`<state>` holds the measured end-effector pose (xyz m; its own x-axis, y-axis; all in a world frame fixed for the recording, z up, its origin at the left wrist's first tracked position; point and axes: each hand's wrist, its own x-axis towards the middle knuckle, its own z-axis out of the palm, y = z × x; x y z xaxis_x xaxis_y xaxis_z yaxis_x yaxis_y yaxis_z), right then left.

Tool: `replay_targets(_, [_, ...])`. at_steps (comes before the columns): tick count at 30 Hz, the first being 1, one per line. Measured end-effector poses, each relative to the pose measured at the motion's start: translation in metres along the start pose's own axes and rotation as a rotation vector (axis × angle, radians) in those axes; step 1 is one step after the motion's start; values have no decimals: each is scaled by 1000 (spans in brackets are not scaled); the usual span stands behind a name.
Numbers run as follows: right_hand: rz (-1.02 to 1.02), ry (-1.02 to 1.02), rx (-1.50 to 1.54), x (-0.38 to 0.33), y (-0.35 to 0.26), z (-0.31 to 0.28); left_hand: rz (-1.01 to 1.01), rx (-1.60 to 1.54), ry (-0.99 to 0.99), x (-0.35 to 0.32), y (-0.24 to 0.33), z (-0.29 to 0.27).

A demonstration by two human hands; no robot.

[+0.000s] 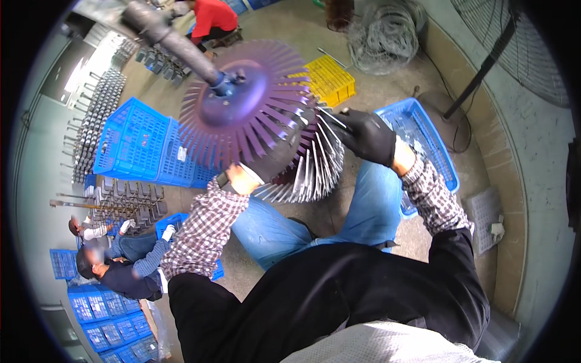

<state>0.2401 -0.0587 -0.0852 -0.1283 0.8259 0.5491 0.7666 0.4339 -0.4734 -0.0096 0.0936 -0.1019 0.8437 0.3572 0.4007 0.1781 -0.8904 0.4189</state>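
A purple-blue metal wheel with slotted radial blades sits on a grey shaft in front of me. Many thin silver metal strips fan out along its lower right side. My right hand, in a black glove, is closed at the wheel's right edge, pinching a thin metal strip between its fingertips. My left hand, also gloved in black, reaches in between the purple blades and the silver strips. The blades and strips hide most of its fingers, so its grip does not show.
A blue crate stands by my right knee, a fan stand beyond it. Ahead lie a yellow crate and a coil of clear tubing. Blue crates are stacked left. Co-workers sit at the left and far ahead.
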Motion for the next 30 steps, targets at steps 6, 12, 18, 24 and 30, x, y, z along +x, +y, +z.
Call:
replay_targets(6, [68, -40, 65, -8, -7, -7, 84, 505, -93, -3, 20, -25])
replay_targets(12, [206, -5, -23, -13, -35, -8, 693, 1729, -146, -17, -31, -22])
replay_targets(18, [183, 15, -67, -31, -48, -2, 344, 745, -196, 4, 15, -43])
replay_targets(24, [362, -36, 113, -61, -42, -1, 127, 493, -122, 9, 32, -32])
replay_targets(30, [792, 257, 399, -109, 86, -30, -41, 100, -326, 27, 35, -35])
